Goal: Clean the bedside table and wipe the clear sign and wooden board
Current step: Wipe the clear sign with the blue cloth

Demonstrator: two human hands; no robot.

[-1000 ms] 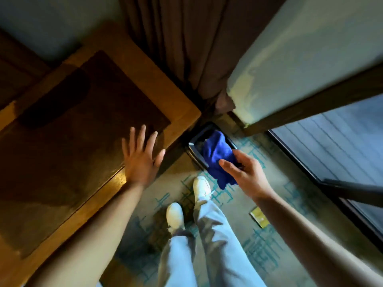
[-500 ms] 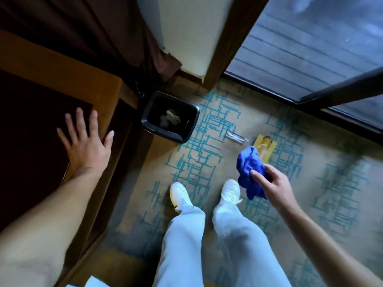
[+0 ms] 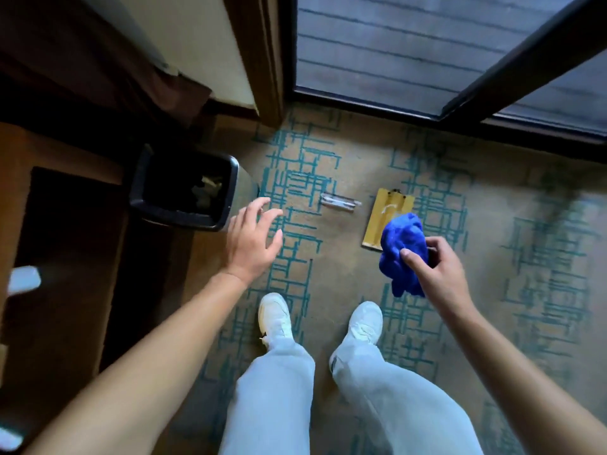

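A black bin (image 3: 184,192) with scraps of litter inside stands on the patterned carpet (image 3: 525,257). A brown curtain (image 3: 98,60) hangs at the upper left, near a dark-framed glass door (image 3: 427,44). White shoes (image 3: 276,315) and pale trousers (image 3: 272,405) show below.

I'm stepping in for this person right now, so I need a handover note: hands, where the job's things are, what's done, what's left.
Left hand: open, empty, reaching above the carpet beside the bin.
Right hand: grips the blue cloth.
Clear sign and wooden board: both lie on the carpet, apart from each other; the cloth hangs above the board's near end.
Bedside table: at the left.
Done: cannot tell from this view.
Left: pick up and wipe sign and board.
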